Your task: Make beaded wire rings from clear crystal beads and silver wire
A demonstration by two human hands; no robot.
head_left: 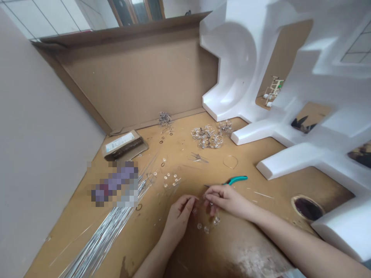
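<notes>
My left hand (179, 218) and my right hand (223, 200) pinch a thin wire loop strung with clear beads (206, 228), low in the middle of the view. The fingertips of both hands nearly meet at its top, and they hide part of the loop. Green-handled pliers (236, 180) sit just beyond my right hand, their thin jaws pointing left; I cannot tell whether that hand touches them. A small group of beaded wire pieces (171, 180) lies beyond my left hand.
A tangled heap of wire-and-bead pieces (207, 137) and a bare wire ring (230, 162) lie on the tan board (185, 154). A long bundle of silver wires (107, 235) extends lower left. A cardboard box (124, 146), a pixelated patch (114, 185) and white foam shapes (290, 154) surround the board.
</notes>
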